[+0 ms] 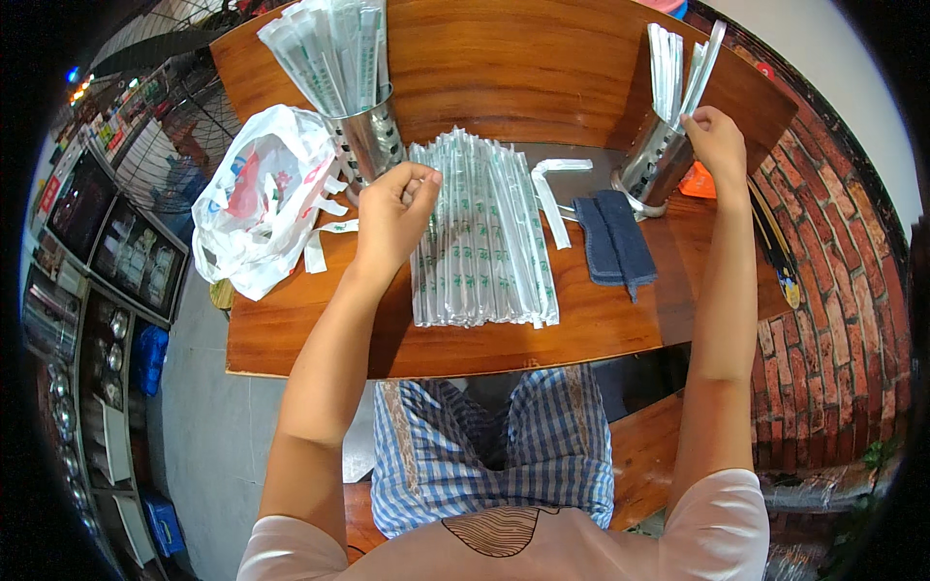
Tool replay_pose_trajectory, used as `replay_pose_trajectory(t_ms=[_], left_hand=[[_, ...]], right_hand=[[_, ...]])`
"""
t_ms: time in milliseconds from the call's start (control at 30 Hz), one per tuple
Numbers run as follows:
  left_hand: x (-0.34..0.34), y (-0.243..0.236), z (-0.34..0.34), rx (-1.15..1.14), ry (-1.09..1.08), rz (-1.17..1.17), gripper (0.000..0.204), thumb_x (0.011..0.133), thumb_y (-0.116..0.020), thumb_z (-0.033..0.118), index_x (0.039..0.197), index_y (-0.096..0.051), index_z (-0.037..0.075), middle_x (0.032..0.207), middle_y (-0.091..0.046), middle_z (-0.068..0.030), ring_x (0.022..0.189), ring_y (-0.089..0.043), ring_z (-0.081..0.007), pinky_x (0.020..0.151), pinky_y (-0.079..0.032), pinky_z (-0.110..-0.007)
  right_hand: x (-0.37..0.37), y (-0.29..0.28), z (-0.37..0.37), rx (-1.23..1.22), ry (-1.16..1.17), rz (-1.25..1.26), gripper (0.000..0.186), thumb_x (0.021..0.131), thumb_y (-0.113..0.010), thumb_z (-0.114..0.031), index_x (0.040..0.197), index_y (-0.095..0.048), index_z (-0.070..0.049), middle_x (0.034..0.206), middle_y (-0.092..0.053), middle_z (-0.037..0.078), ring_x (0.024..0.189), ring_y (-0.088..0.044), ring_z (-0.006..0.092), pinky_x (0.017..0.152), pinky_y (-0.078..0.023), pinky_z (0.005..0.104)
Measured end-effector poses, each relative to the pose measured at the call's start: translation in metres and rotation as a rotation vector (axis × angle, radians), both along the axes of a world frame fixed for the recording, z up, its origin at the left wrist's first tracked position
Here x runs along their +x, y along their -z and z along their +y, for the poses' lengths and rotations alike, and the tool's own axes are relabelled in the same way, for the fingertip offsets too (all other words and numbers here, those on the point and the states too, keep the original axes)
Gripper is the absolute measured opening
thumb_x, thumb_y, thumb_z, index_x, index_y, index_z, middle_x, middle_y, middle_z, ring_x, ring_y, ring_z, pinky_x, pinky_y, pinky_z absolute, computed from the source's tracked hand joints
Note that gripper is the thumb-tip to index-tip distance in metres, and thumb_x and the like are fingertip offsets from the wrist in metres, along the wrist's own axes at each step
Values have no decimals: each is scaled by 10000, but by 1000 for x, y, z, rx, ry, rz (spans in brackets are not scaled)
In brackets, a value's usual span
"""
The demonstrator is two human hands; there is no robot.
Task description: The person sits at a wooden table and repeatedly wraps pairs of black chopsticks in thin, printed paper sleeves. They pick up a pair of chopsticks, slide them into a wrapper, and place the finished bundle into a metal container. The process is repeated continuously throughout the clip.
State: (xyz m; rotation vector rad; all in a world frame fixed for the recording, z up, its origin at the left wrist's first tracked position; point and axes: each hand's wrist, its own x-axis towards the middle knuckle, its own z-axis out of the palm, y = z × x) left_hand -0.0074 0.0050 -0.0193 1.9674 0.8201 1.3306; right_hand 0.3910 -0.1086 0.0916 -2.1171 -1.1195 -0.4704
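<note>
My left hand is closed just over the left side of a flat bundle of wrapped, green-printed sticks; what its curled fingers hold, if anything, is hidden. My right hand pinches white wrapped sticks standing in the right perforated metal holder. Beside the bundle are a bent white wrapper and a folded dark cloth. Left of my left hand, a second metal holder holds many wrapped sticks. A white plastic bag with loose strips lies at the left.
The wooden table has a high back board. An orange item lies behind my right hand. A brick wall is at the right; shelving and blue containers are at the left.
</note>
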Motion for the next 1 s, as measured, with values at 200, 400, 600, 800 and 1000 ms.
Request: replay_pose_trajectory(t_ms=[200, 400, 600, 800, 1000], left_hand=[[-2, -2, 0, 41, 26, 20, 137, 922, -640, 107, 862, -639, -16, 629, -421, 74, 588, -340, -31, 503, -292, -216], [-4, 5, 5, 32, 1, 203, 142, 900, -644, 121, 862, -645, -17, 569, -468, -45, 512, -370, -123, 490, -345, -293], [2, 6, 0, -94, 51, 190, 161, 934, -625, 112, 914, -648, -45, 632, -525, 3, 604, -441, -48, 534, -388, -246], [0, 4, -3, -39, 80, 267, 157, 923, -625, 104, 957, -657, -46, 764, -654, -55, 687, -554, -72, 618, -471, -259], [2, 5, -3, 19, 75, 391, 159, 861, -674, 109, 983, -677, 6, 800, -667, -101, 659, -597, -148, 630, -492, -292]], right_hand=[[-92, 15, 19, 453, -246, -145, 274, 886, -620, -268, 1067, -649, -64, 871, -696, 94, 824, -668, 259, 746, -514, 361], [-208, 62, 45, -334, -753, 206, 313, 841, -695, -364, 764, -659, -63, 719, -673, 96, 649, -643, 251, 609, -502, 370], [-238, 97, 44, -296, -659, -10, 394, 702, -743, -414, 648, -600, -50, 634, -625, 133, 645, -633, 325, 590, -500, 423], [-229, 101, 45, -384, -716, 105, 328, 731, -699, -350, 673, -615, -39, 660, -633, 147, 662, -631, 341, 602, -501, 433], [-228, 114, 49, -311, -767, 162, 257, 777, -653, -285, 709, -632, -38, 709, -654, 146, 690, -637, 352, 635, -507, 431]])
